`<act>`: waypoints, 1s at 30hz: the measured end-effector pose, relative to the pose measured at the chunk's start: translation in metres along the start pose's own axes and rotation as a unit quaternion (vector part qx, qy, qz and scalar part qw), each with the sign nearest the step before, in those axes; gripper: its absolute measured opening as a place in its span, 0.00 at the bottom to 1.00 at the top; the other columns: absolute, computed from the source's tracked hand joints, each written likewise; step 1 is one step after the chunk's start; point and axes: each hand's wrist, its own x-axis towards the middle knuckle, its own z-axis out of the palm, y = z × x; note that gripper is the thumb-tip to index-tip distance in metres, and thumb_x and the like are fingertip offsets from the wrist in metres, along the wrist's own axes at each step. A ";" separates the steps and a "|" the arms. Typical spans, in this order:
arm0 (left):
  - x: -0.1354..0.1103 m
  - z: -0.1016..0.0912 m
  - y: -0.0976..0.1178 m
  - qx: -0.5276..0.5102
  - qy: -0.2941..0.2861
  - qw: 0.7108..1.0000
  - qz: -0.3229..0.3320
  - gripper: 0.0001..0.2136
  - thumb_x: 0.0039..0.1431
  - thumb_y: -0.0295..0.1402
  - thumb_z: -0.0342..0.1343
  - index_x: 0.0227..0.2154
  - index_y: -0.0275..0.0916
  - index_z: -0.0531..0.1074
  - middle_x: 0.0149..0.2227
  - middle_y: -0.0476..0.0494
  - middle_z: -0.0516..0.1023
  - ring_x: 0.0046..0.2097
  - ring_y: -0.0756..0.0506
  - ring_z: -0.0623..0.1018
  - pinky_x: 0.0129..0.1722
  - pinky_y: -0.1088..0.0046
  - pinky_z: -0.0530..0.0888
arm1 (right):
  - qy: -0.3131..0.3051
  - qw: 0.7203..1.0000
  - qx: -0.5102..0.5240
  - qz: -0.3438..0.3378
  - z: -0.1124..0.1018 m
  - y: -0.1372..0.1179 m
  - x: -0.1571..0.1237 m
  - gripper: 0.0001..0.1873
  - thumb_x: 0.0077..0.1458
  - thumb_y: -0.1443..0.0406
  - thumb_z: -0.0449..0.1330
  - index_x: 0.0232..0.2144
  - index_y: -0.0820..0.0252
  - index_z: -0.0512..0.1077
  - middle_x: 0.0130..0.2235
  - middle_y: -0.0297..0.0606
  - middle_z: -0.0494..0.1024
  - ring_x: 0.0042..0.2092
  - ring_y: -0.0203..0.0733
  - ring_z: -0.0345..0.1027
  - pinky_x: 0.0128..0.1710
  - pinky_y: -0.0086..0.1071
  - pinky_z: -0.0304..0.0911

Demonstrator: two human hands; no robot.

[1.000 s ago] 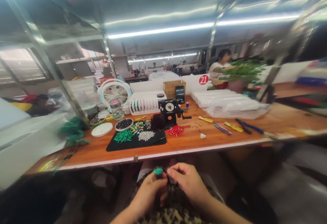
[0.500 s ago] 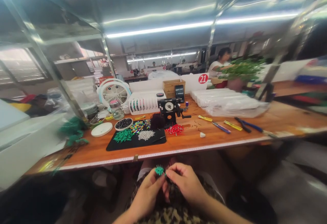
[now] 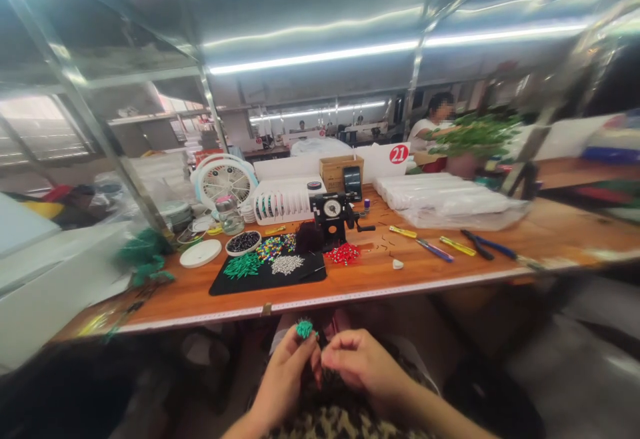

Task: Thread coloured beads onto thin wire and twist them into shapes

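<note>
My left hand [image 3: 289, 365], over my lap below the table edge, pinches a small bundle of green strands or tubes [image 3: 304, 329] between thumb and fingers. Just to its right is my right hand [image 3: 361, 364], thumb and index finger pressed together; whatever they hold is too small to make out. A gap shows between the two hands. On a black mat [image 3: 265, 281] beyond them lie a pile of green tube-like pieces [image 3: 243, 265], silver beads [image 3: 287, 264] and multicoloured beads [image 3: 270, 248]. A dish of black beads [image 3: 243, 243] stands at the mat's back corner.
A black hand-cranked machine [image 3: 334, 219] stands behind red beads [image 3: 343, 253]. Cutters [image 3: 451, 245], a pen-like tool [image 3: 434, 250] and pliers [image 3: 477, 244] lie to the right. A fan [image 3: 226, 184], a white lid [image 3: 200, 253] and wrapped rolls [image 3: 440, 199] sit farther back. A person [image 3: 425, 132] sits beyond.
My left hand has moved slightly left with the green bundle. My right hand has drawn away from the bundle and a little lower, widening the space between them.
</note>
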 end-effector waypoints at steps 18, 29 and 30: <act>-0.001 -0.003 -0.004 0.004 0.029 1.000 -0.003 0.19 0.42 0.47 0.64 0.25 0.37 0.67 0.22 0.53 0.65 0.24 0.53 0.62 0.24 0.78 0.60 | 0.127 0.956 -0.239 -0.113 0.003 -0.009 -0.004 0.13 0.48 0.60 0.60 0.22 0.65 0.75 0.24 0.37 0.76 0.28 0.39 0.67 0.28 0.28 0.59; -0.001 -0.002 -0.006 0.062 0.038 0.997 -0.002 0.19 0.42 0.49 0.63 0.26 0.37 0.68 0.20 0.54 0.63 0.23 0.53 0.61 0.21 0.79 0.58 | 0.087 0.948 -0.283 -0.121 0.003 -0.009 -0.004 0.11 0.48 0.62 0.59 0.23 0.64 0.78 0.25 0.38 0.76 0.29 0.40 0.67 0.29 0.29 0.58; 0.000 -0.002 -0.009 0.040 0.041 0.998 -0.005 0.20 0.42 0.49 0.63 0.26 0.37 0.67 0.19 0.56 0.61 0.21 0.54 0.59 0.20 0.79 0.56 | 0.083 0.945 -0.291 -0.124 0.003 -0.005 -0.003 0.10 0.47 0.64 0.59 0.21 0.64 0.76 0.23 0.37 0.75 0.28 0.38 0.66 0.28 0.28 0.57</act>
